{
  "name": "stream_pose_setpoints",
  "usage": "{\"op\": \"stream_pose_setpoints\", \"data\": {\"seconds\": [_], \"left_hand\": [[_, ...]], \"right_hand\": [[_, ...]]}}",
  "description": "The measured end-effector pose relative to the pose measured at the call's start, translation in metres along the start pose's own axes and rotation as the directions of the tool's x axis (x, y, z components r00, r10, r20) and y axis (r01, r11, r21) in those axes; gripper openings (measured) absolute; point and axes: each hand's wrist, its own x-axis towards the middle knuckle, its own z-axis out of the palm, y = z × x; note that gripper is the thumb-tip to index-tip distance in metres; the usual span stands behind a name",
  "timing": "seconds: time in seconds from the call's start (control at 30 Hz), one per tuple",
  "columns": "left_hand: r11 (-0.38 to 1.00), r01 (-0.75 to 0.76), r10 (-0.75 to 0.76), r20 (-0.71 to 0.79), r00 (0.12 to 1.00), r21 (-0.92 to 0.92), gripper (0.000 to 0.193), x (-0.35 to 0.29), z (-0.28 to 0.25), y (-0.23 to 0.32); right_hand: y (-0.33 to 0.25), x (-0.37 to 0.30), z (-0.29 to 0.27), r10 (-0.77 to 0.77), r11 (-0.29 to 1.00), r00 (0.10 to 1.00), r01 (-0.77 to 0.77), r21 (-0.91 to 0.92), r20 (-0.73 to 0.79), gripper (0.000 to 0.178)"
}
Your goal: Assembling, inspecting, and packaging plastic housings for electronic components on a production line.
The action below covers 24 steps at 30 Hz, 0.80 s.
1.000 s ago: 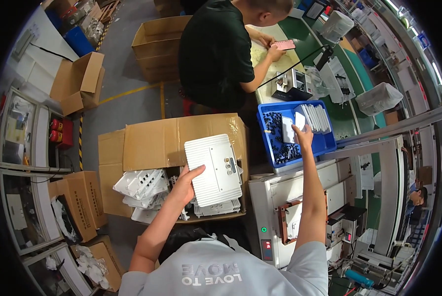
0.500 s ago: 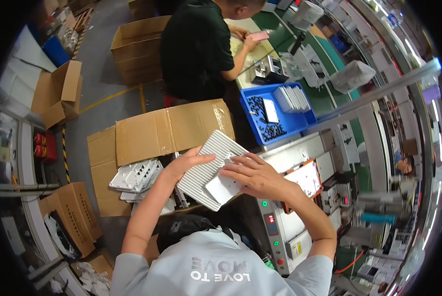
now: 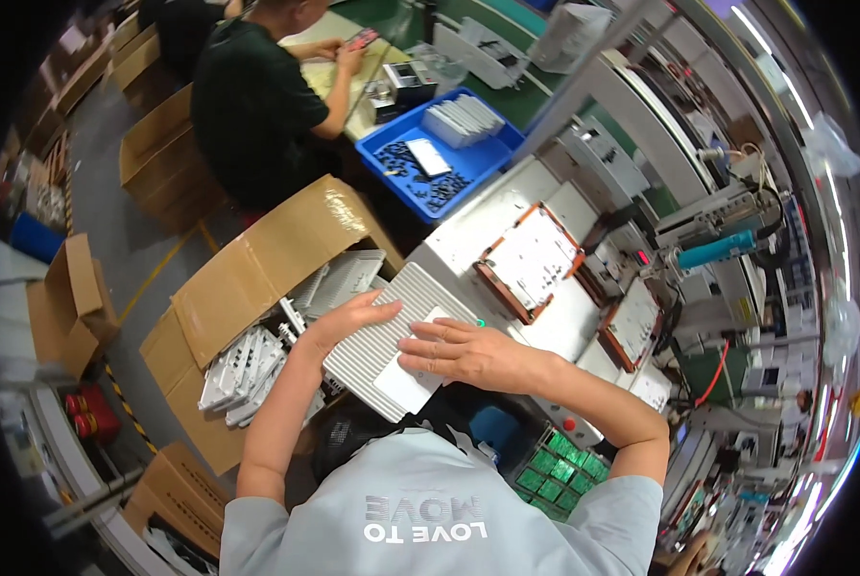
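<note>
A light grey, ribbed rectangular panel (image 3: 368, 353) is held tilted in front of my chest. My left hand (image 3: 339, 324) grips its left edge, thumb across the ribs and the other fingers hidden beneath. On the panel's lower right lies a smooth white rectangular piece (image 3: 407, 388); whether it is loose or fixed cannot be told. My right hand (image 3: 483, 357) rests over that piece with its fingers stretched out flat, the thumb hidden. Just beyond my left forearm, an open cardboard box (image 3: 267, 264) holds several white ribbed and moulded panels (image 3: 246, 376).
A blue tray (image 3: 420, 206) of small black parts and stacked white pieces stands ahead. To the right, a white machine table (image 3: 459, 240) carries orange-framed fixtures (image 3: 531, 259). Ahead left sits a co-worker in dark clothes (image 3: 257, 106). Green boards (image 3: 560, 466) lie low at my right.
My view has swung to the right, so the surroundings sit further left. The smooth piece now lies flatter on the ribbed panel, and my right fingers are straighter over it.
</note>
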Motion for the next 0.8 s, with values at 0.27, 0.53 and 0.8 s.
{"op": "stream_pose_setpoints", "data": {"seconds": [0.27,0.53,0.8], "left_hand": [[0.954,0.184,-0.173,0.067,0.983,-0.238,0.047,0.017,0.048,-0.031],[0.967,-0.029,-0.02,0.187,0.982,0.254,0.061,0.034,0.078,-0.067],[0.908,-0.042,0.057,-0.024,0.998,0.417,0.057,0.022,0.09,-0.064]], "right_hand": [[-0.046,-0.064,0.035,0.045,0.988,0.907,-0.104,-0.118,-0.42,0.053],[-0.059,-0.117,0.06,0.921,0.329,0.324,-0.342,0.88,-0.219,0.027],[-0.046,-0.102,0.093,0.936,-0.116,0.351,0.387,0.915,-0.029,0.032]]}}
